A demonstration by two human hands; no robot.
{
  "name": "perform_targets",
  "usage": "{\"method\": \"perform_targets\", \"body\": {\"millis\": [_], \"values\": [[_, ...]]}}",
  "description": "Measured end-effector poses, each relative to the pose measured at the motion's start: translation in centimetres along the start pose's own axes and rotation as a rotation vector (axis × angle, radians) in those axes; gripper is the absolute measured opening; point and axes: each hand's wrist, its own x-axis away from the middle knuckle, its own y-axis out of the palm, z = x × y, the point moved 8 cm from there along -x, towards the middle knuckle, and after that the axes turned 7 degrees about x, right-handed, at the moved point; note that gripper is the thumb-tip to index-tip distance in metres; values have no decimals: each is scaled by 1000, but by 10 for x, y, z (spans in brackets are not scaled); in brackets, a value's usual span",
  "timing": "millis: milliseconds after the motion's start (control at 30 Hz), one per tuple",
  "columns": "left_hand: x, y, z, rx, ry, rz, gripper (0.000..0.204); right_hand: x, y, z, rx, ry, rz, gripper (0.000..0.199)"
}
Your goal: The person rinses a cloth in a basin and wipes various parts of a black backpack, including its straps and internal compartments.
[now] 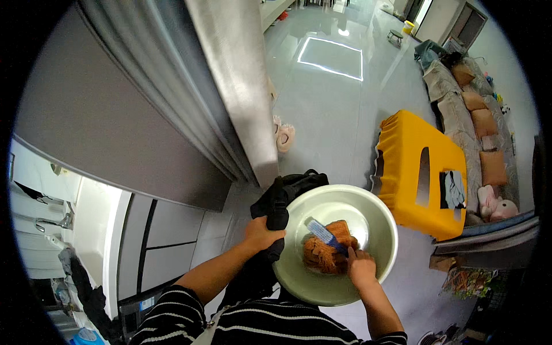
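Observation:
A pale green round basin (368,215) is in front of me, low in the head view. Inside it lies a bunched orange-brown cloth (326,253) with a blue scrubbing brush (323,234) on top. My right hand (361,267) is down in the basin, closed on the brush handle and pressing onto the cloth. My left hand (261,232) grips a black garment (282,198) that hangs over the basin's left rim.
A yellow plastic stool (409,155) stands right of the basin. A steel-grey door edge (238,86) rises at the left. A pair of pink slippers (284,135) lies on the glossy grey floor. A sofa with cushions (477,115) runs along the right.

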Motion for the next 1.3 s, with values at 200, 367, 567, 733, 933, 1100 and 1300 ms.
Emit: {"method": "perform_targets", "body": {"millis": [200, 367, 567, 733, 933, 1100, 1300], "values": [[-40, 10, 87, -3, -7, -10, 59, -22, -138, 74, 108, 104, 607, 49], [-85, 7, 97, 45, 27, 51, 58, 7, -165, 143, -208, 622, 846, 63], [-105, -4, 108, 29, 91, 27, 61, 11, 0, 145, -1578, 940, 128, 36], [-97, 1, 63, 128, 113, 38, 73, -7, -7, 155, -1459, 823, -168, 36], [-37, -18, 50, 82, -47, 193, 69, -31, 24, 176, -1556, 685, -394, 37], [31, -11, 19, 617, -95, 353, 34, -38, 19, 167, -1536, 592, -517, 26], [131, -30, -7, 609, -369, 616, 22, -21, 38, 171, -1641, 617, -648, 26]]}}
